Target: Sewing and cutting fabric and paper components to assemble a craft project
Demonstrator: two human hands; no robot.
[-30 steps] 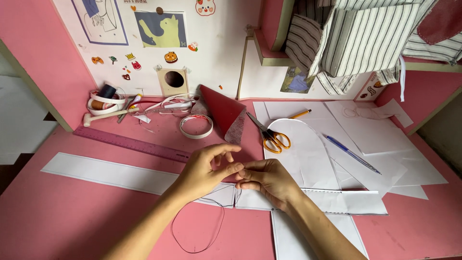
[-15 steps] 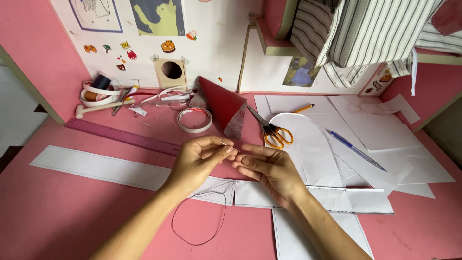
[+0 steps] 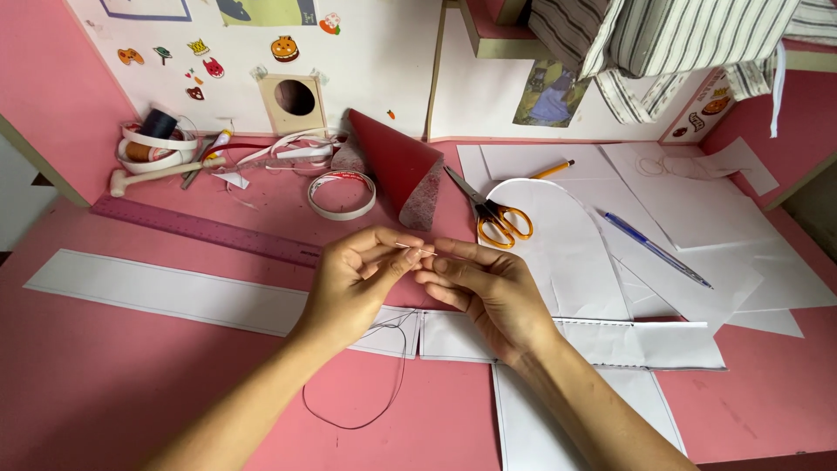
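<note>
My left hand (image 3: 357, 283) pinches a thin sewing needle (image 3: 413, 249) between thumb and fingers. My right hand (image 3: 484, 292) meets it from the right, its fingertips closed by the needle's tip, seemingly on the end of a dark thread. The thread (image 3: 384, 384) hangs down in a loose loop onto the pink table (image 3: 131, 384). Both hands hover above a long white paper strip (image 3: 166, 292) that lies across the table.
Orange-handled scissors (image 3: 497, 222), a roll of tape (image 3: 341, 194), a red fabric cone (image 3: 392, 170) and a purple ruler (image 3: 205, 229) lie behind the hands. White pattern sheets (image 3: 680, 235), a blue pen (image 3: 656, 249) and a pencil (image 3: 551, 169) sit right. Thread spools (image 3: 148, 144) stand far left.
The view has tilted down a little. My hands have lifted slightly and my fingers have drawn together around the needle, with the thread loop shifting below them.
</note>
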